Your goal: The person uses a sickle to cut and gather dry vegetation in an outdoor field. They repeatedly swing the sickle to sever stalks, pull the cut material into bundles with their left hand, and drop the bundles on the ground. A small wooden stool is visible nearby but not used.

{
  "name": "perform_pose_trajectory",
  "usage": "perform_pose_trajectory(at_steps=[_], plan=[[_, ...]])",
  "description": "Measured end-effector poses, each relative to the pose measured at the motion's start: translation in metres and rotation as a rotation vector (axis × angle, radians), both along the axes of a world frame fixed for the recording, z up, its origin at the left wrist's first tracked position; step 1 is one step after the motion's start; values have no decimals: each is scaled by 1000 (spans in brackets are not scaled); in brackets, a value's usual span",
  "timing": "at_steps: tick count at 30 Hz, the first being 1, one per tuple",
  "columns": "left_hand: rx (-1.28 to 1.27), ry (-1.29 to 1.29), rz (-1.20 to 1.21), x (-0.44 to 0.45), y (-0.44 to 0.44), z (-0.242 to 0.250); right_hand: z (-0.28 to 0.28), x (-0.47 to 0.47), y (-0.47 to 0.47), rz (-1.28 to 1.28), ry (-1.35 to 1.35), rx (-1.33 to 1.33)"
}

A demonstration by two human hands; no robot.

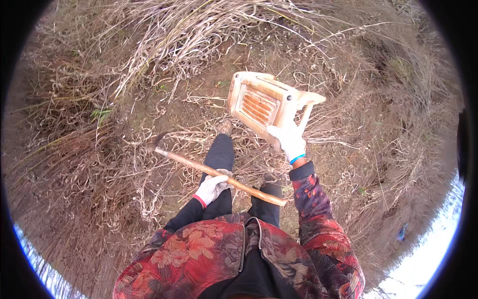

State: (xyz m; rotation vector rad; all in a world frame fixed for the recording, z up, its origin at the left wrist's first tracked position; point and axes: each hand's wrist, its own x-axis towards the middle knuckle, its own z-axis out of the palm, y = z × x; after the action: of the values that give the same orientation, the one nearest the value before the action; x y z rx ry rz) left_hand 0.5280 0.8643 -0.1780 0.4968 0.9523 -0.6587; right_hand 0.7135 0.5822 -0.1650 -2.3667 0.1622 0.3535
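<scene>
My left hand (211, 190), in a white glove with a red cuff, is closed around the middle of a long wooden handle (186, 161). This handle belongs to a sickle, whose dark curved blade (160, 139) is blurred at the far left end. The near end of the handle reaches right, across my legs. A small wooden stool (259, 105) with a slatted panel is held tilted off the ground by my right hand (290, 141). That hand wears a white glove and a blue beaded bracelet; its fingertips are partly hidden behind the stool's near edge.
Dry cut stalks (194, 33) lie in a thick layer ahead of me. More dry grass (67, 157) covers the left side, and brown stems (396, 149) stand to the right. Bare soil (194, 88) shows between them. My left shoe (224, 128) rests among the stubble.
</scene>
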Motion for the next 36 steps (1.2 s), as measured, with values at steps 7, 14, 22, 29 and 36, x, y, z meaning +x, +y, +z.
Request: perform_pose_trajectory(at_steps=[7, 14, 22, 29, 36], plan=[[94, -174, -231, 49, 29, 55, 133, -169, -100, -670, 244, -310], [352, -483, -583, 88, -14, 126, 125, -371, -145, -1057, 437, -368], [157, -738, -926, 42, -223, 167, 64, -598, -117, -1066, 838, 95], [-201, -765, -1331, -49, -460, 203, 1, -705, -6, -1205, 1037, 417], [-465, -744, -1686, -149, -583, 213, 25, -684, 60, -1484, 986, 635]])
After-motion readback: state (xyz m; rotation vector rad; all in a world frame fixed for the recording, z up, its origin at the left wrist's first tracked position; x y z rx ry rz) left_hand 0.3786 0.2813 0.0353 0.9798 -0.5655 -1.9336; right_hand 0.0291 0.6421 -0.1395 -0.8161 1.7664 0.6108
